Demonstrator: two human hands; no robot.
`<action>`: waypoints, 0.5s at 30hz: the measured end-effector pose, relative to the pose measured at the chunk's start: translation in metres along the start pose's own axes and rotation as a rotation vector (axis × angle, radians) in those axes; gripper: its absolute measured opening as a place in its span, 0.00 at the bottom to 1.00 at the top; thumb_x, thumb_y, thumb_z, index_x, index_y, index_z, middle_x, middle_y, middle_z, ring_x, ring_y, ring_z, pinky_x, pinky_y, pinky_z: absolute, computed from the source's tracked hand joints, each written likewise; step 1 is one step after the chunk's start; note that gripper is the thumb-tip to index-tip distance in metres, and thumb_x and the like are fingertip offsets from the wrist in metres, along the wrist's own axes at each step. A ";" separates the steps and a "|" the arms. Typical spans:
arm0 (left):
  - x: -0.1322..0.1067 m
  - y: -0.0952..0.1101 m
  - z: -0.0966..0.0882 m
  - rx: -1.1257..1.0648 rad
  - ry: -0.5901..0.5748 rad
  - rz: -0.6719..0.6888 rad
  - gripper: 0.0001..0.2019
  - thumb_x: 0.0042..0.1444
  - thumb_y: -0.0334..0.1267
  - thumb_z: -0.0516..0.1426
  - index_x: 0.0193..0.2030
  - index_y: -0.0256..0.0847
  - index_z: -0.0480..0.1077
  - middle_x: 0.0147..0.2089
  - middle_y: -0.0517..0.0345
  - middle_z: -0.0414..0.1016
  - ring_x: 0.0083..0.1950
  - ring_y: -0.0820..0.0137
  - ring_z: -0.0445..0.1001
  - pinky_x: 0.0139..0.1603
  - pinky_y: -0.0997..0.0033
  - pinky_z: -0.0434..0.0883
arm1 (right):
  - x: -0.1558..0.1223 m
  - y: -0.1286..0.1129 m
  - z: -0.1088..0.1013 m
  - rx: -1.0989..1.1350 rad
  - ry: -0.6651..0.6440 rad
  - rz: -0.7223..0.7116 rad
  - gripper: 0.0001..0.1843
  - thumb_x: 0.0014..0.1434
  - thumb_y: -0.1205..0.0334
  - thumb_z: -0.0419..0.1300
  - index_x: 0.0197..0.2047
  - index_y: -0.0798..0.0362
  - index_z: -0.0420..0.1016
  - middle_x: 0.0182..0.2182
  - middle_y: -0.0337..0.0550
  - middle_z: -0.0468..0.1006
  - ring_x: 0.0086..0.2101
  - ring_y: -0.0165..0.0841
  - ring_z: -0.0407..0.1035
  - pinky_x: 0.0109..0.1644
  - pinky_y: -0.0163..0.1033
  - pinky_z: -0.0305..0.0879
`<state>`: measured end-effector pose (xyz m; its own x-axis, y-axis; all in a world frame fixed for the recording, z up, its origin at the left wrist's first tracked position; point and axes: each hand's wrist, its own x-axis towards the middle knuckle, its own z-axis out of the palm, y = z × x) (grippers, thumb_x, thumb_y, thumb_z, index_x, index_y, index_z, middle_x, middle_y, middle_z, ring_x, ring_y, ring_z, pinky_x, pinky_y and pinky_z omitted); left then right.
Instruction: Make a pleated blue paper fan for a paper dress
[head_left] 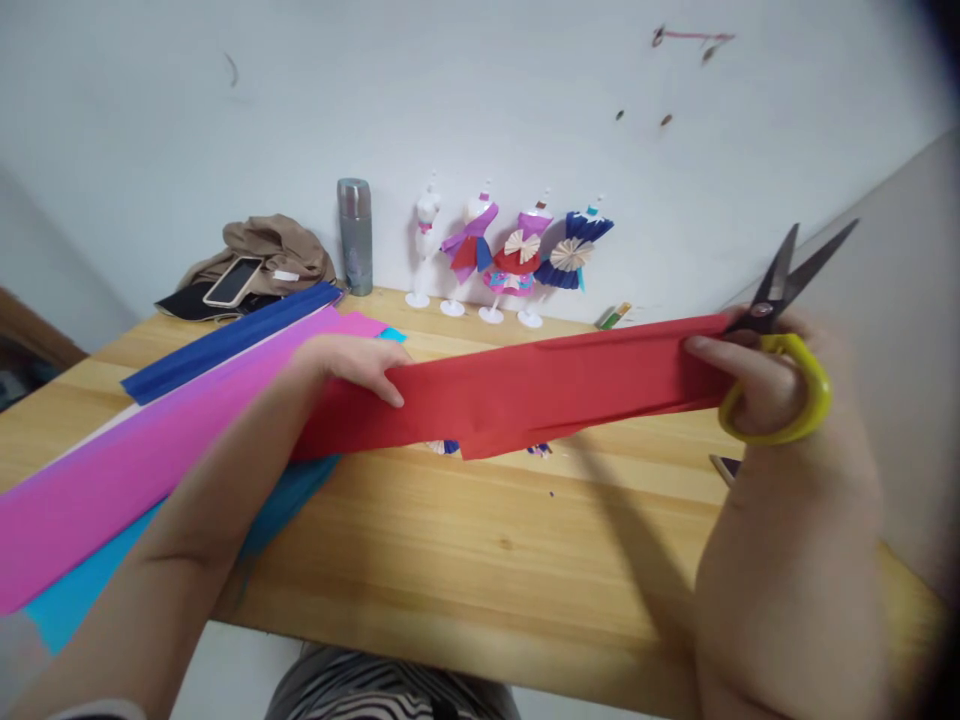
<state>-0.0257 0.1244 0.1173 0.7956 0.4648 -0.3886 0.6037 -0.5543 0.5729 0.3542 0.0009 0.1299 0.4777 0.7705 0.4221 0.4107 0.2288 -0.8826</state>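
Note:
A long folded strip of red crepe paper (510,385) stretches between my two hands above the table. My left hand (364,365) grips its left part, thumb on the front face and the other fingers hidden behind. At the far right end, my right hand (765,375) pinches the strip with the thumb in front. Yellow-handled scissors (776,290) hang on that same hand, the thumb through a handle loop; their blades are spread and point up, away from the paper. Pink crepe paper (187,420) and light blue paper (90,580) lie beneath my left arm.
Several small dress-form stands, one with a navy paper dress (577,250), line the wall beside a grey thermos (355,240). A phone (232,282) rests on a cap and brown cloth (277,250). Blue crepe paper (232,340) lies at left. Paper scraps (444,447) show under the strip.

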 end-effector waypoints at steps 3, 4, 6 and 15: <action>-0.021 0.003 -0.034 0.100 0.074 -0.106 0.19 0.56 0.37 0.61 0.54 0.33 0.73 0.50 0.58 0.80 0.47 0.69 0.75 0.51 0.75 0.66 | 0.001 0.002 0.011 0.085 -0.020 0.097 0.14 0.40 0.66 0.74 0.26 0.48 0.73 0.22 0.39 0.69 0.25 0.33 0.66 0.26 0.39 0.62; -0.027 0.002 -0.046 0.147 0.090 -0.157 0.19 0.55 0.41 0.61 0.52 0.35 0.75 0.47 0.59 0.81 0.45 0.69 0.76 0.49 0.76 0.67 | -0.001 0.003 0.018 0.105 -0.045 0.126 0.14 0.38 0.67 0.74 0.26 0.49 0.73 0.22 0.38 0.69 0.25 0.32 0.66 0.25 0.39 0.63; -0.036 -0.005 -0.065 0.197 0.111 -0.242 0.20 0.51 0.45 0.64 0.48 0.35 0.77 0.43 0.56 0.81 0.43 0.66 0.76 0.45 0.75 0.68 | -0.006 0.007 0.035 0.166 -0.111 0.194 0.16 0.37 0.67 0.74 0.29 0.49 0.74 0.20 0.36 0.67 0.23 0.32 0.66 0.24 0.39 0.64; -0.022 -0.024 -0.022 0.234 0.384 -0.376 0.21 0.54 0.46 0.60 0.52 0.38 0.76 0.53 0.50 0.79 0.52 0.60 0.75 0.50 0.72 0.67 | -0.047 0.018 0.113 0.283 -0.391 0.437 0.14 0.39 0.66 0.69 0.33 0.49 0.74 0.22 0.36 0.71 0.23 0.32 0.68 0.25 0.37 0.66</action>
<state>-0.0591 0.1429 0.1279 0.4757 0.8516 -0.2205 0.8708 -0.4204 0.2550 0.2518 0.0360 0.0710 0.2146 0.9755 -0.0474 -0.0033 -0.0479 -0.9988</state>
